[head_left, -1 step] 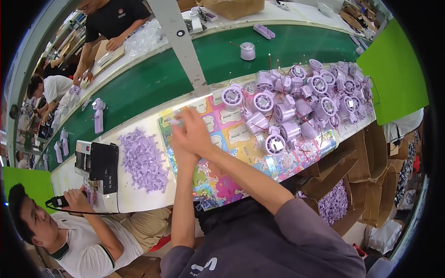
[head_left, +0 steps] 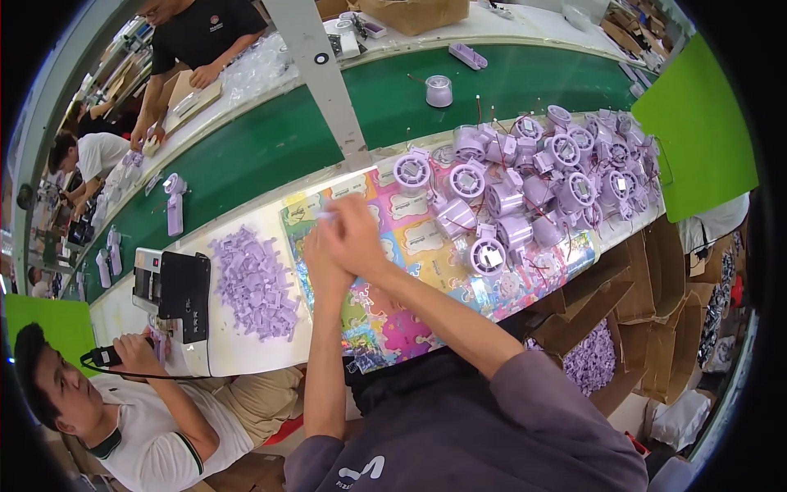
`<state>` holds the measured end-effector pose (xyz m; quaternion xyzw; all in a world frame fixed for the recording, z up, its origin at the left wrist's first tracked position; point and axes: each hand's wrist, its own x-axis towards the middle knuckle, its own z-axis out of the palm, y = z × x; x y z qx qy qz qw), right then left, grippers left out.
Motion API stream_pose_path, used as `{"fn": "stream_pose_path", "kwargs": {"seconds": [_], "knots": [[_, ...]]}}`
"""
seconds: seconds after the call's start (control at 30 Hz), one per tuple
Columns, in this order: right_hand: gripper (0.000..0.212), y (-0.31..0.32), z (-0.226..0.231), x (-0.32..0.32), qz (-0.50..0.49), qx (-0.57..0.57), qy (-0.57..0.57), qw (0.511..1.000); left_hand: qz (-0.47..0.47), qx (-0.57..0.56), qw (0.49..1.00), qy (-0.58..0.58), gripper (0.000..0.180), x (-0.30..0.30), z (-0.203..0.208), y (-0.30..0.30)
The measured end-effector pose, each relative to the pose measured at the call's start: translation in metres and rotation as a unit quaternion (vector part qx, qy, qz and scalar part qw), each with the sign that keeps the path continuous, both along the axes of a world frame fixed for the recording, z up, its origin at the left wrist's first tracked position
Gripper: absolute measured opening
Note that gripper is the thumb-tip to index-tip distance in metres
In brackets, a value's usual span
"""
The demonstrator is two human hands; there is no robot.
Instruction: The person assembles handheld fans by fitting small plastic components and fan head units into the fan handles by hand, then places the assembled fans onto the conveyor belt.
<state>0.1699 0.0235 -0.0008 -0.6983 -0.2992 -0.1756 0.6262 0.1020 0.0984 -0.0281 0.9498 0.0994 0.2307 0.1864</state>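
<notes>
My two hands meet above a sheet of colourful printed cards [head_left: 418,238] on the bench. My right hand [head_left: 361,238] lies across my left hand [head_left: 326,264], fingers bent inward and partly blurred. A small pale lilac bit [head_left: 328,215] shows at the fingertips; its kind is not clear, and the right hand covers most of the left fingers. Beside them on the left is a heap of small lilac plastic parts [head_left: 254,283]. To the right, round lilac fan housings [head_left: 467,180] with thin wires are piled up, some resting on the cards.
Beyond the bench runs a green conveyor belt [head_left: 385,90] carrying a few lilac parts. A metal post [head_left: 324,74] rises at its near edge. A black and white device [head_left: 182,295] stands left, near a seated co-worker [head_left: 164,426]. Cardboard boxes [head_left: 656,287] stand lower right.
My right hand has shifted slightly right and down, its fingers curling over the left hand. The small lilac bit has moved slightly right with the fingertips.
</notes>
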Motion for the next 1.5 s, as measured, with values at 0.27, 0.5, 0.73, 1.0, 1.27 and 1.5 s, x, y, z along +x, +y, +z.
{"fn": "stream_pose_path", "kwargs": {"seconds": [0.27, 0.5, 0.73, 1.0, 1.27, 1.5], "knots": [[0.021, -0.138, 0.006, -0.015, 0.151, -0.202, 0.128, 0.959, 0.022, -0.001, 0.997, -0.073, 0.009, 0.013, 0.023, -0.012], [0.024, -0.126, 0.006, -0.017, 0.095, -0.233, 0.138, 0.958, 0.001, -0.170, 0.980, -0.100, 0.009, 0.037, 0.036, -0.031], [0.023, -0.128, 0.003, -0.014, 0.097, -0.215, 0.098, 0.967, -0.237, 0.000, 0.968, -0.079, 0.016, 0.193, 0.113, -0.068], [0.025, -0.129, 0.002, -0.017, 0.087, -0.266, 0.101, 0.955, -0.116, 0.142, 0.968, 0.174, 0.078, 0.335, 0.093, -0.085], [0.026, -0.122, 0.009, -0.017, 0.078, -0.272, 0.096, 0.954, -0.145, 0.127, 0.955, 0.227, 0.033, 0.342, 0.063, -0.071], [0.027, -0.129, 0.007, -0.018, 0.082, -0.257, 0.101, 0.957, -0.232, -0.639, 0.733, 0.013, 0.029, 0.205, 0.136, -0.079]]}}
